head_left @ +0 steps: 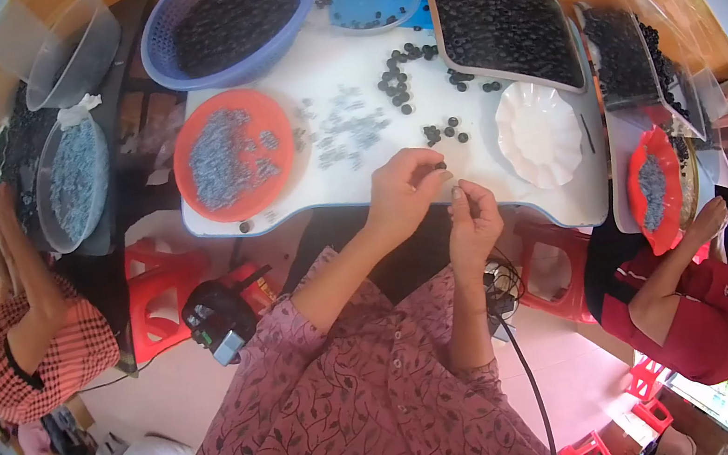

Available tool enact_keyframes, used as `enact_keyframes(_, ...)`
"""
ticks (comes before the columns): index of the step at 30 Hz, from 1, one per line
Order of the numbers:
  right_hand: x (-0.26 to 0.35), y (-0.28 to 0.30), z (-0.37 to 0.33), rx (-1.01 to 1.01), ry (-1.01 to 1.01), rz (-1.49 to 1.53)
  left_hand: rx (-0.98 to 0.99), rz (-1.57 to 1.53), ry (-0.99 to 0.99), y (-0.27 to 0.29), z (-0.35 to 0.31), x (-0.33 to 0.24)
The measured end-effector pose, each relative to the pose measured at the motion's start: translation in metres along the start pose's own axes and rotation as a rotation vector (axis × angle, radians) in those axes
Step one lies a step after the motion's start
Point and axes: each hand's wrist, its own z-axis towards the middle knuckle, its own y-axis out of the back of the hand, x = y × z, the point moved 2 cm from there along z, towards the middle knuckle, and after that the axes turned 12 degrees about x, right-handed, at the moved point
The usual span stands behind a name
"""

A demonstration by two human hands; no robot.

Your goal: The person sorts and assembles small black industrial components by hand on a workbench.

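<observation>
Black part (441, 166) is pinched by the left hand (404, 191), near the front edge of the table (330, 187); just beside, the right hand (474, 219) has fingertips closed; its hold I cannot tell.

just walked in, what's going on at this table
At a white table, the person's left hand pinches a small black piece. The right hand is close by, but what it holds, if anything, is too small to tell. Left of the hands is a red tray of grey pieces, with a blue basket of black pieces beyond.
</observation>
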Motion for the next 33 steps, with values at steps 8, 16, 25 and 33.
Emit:
enact_keyframes(8,0.009,-0.018,-0.002,0.045,0.021,0.115,0.079,-1.267,0.264,0.021,-0.035,0.008)
enact_keyframes(16,0.019,-0.023,-0.007,0.149,-0.058,0.151,0.09,-1.49,0.179,0.033,-0.053,0.01)
enact_keyframes(25,0.03,-0.032,-0.013,0.22,0.003,0.191,0.071,-1.483,0.185,0.042,-0.058,0.017)
enact_keyframes(33,0.043,-0.036,-0.02,0.343,0.072,0.181,0.038,-1.442,0.212,0.044,-0.06,0.011)
